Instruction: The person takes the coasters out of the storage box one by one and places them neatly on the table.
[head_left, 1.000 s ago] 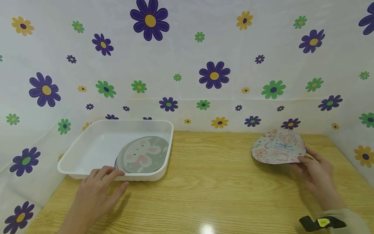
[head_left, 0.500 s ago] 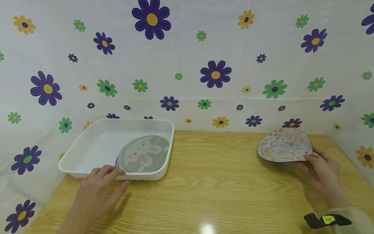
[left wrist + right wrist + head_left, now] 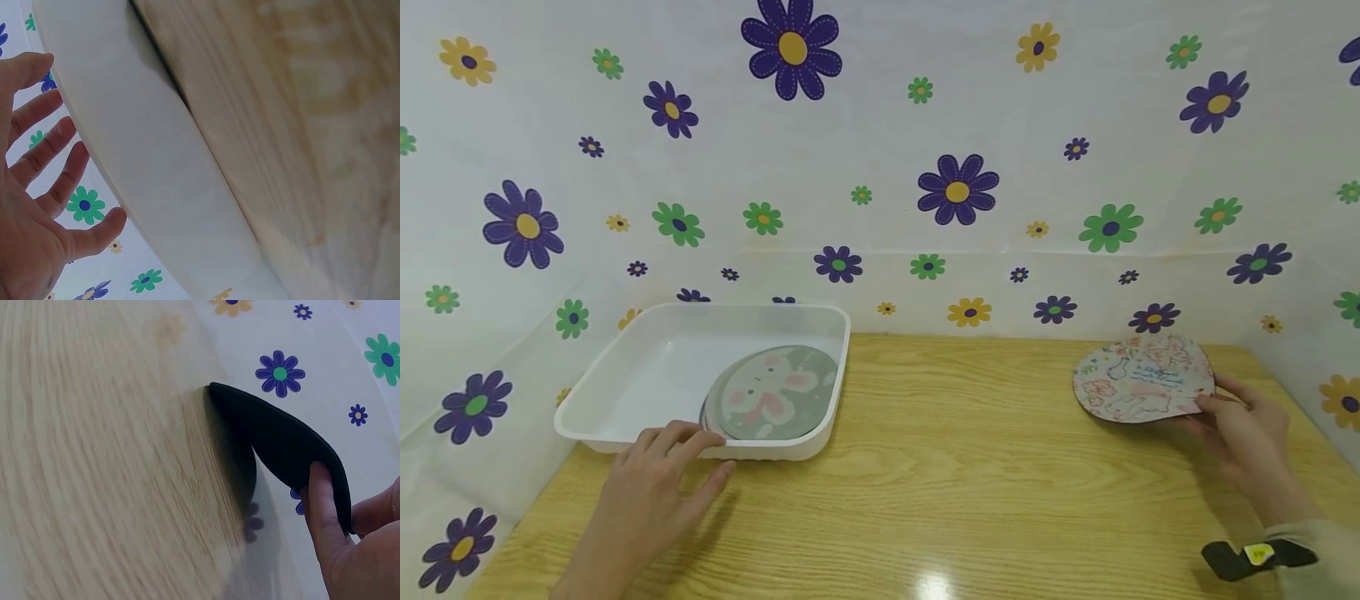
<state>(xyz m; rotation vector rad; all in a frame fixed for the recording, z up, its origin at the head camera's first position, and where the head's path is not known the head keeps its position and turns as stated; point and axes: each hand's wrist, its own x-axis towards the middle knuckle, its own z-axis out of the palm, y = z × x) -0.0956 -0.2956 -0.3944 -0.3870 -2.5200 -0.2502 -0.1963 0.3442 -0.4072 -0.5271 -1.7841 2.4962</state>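
Note:
On the right, my right hand (image 3: 1251,429) pinches the near right edge of a round mouse pad (image 3: 1138,383) printed with pastel flowers and blue writing, thumb on top and fingers below. The right wrist view shows the pad's black underside (image 3: 281,444), bent, its far edge low over the tabletop. My left hand (image 3: 651,483) rests its fingertips on the near rim of a white plastic tray (image 3: 625,400), fingers spread and relaxed. Inside the tray's right part lies a grey-green mouse pad (image 3: 782,396) with a white rabbit, on top of another pad's edge.
The wood-grain table (image 3: 940,467) spreads between the tray and the right hand. A white flowered sheet (image 3: 880,125) hangs behind the table and along both sides. My right wrist wears a black strap (image 3: 1255,558) with a yellow label.
My right hand has moved right with the mouse pad, which now tilts a little lower. The left hand stays at the tray rim. The whole view has shifted slightly.

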